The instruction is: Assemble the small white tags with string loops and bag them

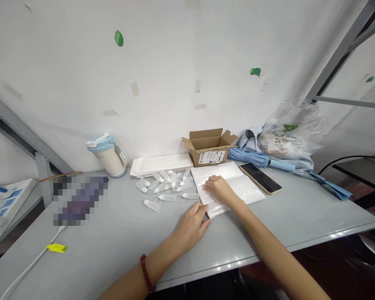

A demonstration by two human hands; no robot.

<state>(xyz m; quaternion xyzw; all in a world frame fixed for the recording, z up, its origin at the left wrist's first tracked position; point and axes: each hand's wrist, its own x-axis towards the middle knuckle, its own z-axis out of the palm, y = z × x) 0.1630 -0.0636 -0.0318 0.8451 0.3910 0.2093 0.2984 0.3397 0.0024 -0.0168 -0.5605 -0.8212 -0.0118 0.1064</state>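
A flat, shiny white plastic sheet or mailer (246,189) lies on the grey table in front of me. My right hand (220,189) rests on its left part with fingers curled down and closed; whatever they pinch is hidden. Beside the near-left corner is my left hand (192,227), its thumb and index finger apart and touching the sheet's edge. Just left of the sheet lies a loose pile of small translucent white plastic pieces (167,198), several with thin loops at one end.
Behind the pile are a long white packet (162,163) and an open cardboard box (211,156). A phone (261,178), a folded blue umbrella (253,157) and a clear plastic bag (287,137) sit to the right. Leftward stand a cream tumbler (109,160) and a white cable (34,262).
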